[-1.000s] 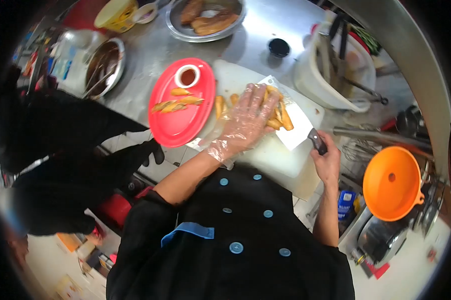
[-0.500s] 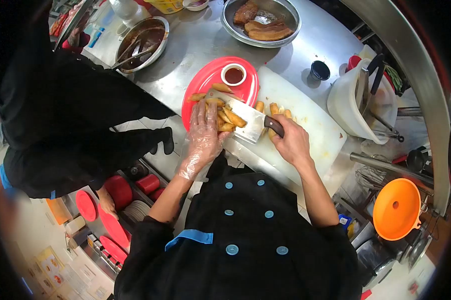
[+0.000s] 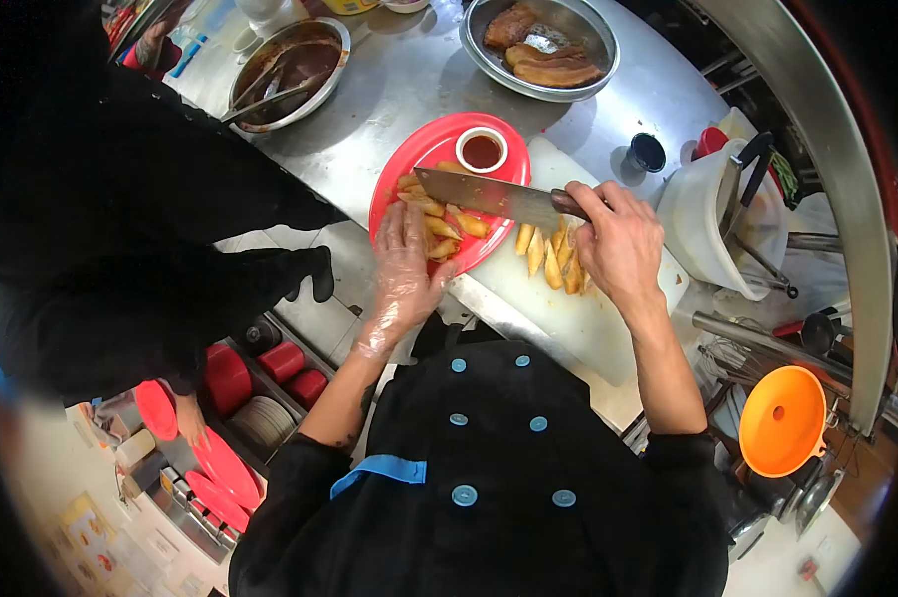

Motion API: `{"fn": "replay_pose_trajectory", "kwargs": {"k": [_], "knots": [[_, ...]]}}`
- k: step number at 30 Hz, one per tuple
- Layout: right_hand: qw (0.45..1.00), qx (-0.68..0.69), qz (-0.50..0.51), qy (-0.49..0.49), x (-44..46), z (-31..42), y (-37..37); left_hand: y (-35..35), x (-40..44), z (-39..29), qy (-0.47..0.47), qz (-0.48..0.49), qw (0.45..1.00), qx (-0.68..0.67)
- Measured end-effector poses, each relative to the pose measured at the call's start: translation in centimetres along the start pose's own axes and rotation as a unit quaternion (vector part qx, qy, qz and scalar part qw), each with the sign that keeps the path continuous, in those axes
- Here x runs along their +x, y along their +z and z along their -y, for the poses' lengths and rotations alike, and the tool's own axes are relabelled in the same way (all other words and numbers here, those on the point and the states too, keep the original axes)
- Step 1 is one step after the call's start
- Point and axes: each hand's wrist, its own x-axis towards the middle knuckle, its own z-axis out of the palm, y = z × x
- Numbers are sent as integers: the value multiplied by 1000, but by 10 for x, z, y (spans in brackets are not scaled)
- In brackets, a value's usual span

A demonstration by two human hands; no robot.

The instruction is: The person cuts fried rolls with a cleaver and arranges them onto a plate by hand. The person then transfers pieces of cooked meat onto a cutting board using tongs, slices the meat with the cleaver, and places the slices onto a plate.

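Note:
My right hand (image 3: 623,239) grips the dark handle of a cleaver (image 3: 494,197), its wide blade tilted above the red oval plate (image 3: 404,154). On the plate lie cut pieces of fried rolls (image 3: 447,227) and a small white cup of red-brown sauce (image 3: 482,151). My left hand (image 3: 404,284), in a clear plastic glove, rests at the plate's near left edge. Its fingers are stretched out against the pieces. More cut rolls (image 3: 550,261) lie in a row on the white cutting board (image 3: 588,333), just left of my right hand.
A bowl of dark sauce with utensils (image 3: 292,75) and a metal bowl of cooked meat (image 3: 543,50) stand farther back. At right are a black cup (image 3: 646,151) and a white tub with utensils (image 3: 702,234). A person in black (image 3: 140,219) works close on the left, touching red plates (image 3: 225,468).
The cleaver has lifted off the roll pieces, its blade now turned more on edge. My right hand has moved up and right. Cut rolls on the board show more fully.

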Motion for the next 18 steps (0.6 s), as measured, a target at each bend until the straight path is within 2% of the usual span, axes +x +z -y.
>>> {"fn": "replay_pose_trajectory", "kwargs": {"k": [2,3,5,6,8,9,10,12,14,16,18], "knots": [[999,25,-30,37,-8,-1,-2,-22,1,-2,-17,0,1000,-19],[999,24,-29,38,-13,-3,-1,-23,0,3,7,-64,998,0],[986,104,-47,117,-27,-9,3,-29,-2,22,6,-41,999,-16],[986,106,-48,119,-34,-12,4,-31,-3,28,6,-18,999,-33],[944,225,-46,239,-51,-21,10,-31,1,29,42,-41,998,-23],[923,284,-64,250,-67,-33,24,-26,2,30,65,-41,997,-19],[922,284,-67,253,-80,-40,29,-22,4,29,87,-41,995,-16],[858,398,-62,319,-106,-49,35,-20,10,22,102,-32,994,-19],[843,419,-71,330,-133,-54,41,-20,17,16,113,-24,993,-21],[793,463,-78,388,-155,-53,41,-27,22,11,122,-29,991,-50],[778,477,-83,400,-178,-56,48,-35,29,6,132,-14,991,-5]]}}
